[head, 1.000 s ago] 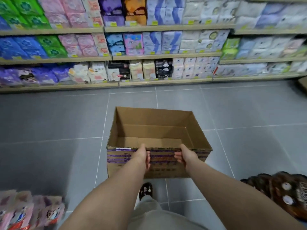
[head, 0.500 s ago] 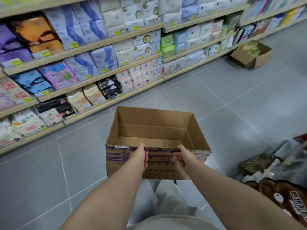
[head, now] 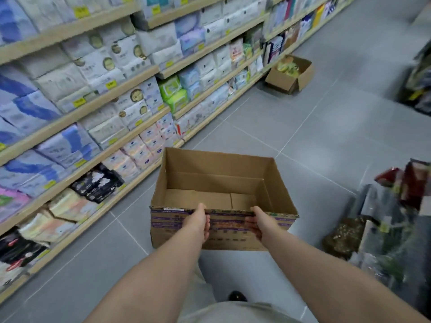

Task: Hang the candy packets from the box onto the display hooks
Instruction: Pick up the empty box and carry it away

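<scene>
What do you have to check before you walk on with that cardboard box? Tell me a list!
1. Left hand and right hand both hold the near wall of the open brown cardboard box: ok.
2. No candy packets left inside; its bottom shows bare: ok.
3. Box held level: ok.
4. Grey tiled floor straight ahead is free: ok.
5. Smaller cardboard box by the wooden shelves sits off to the side: ok.
6. Any display hooks in sight: cannot tell, none show clearly.
</scene>
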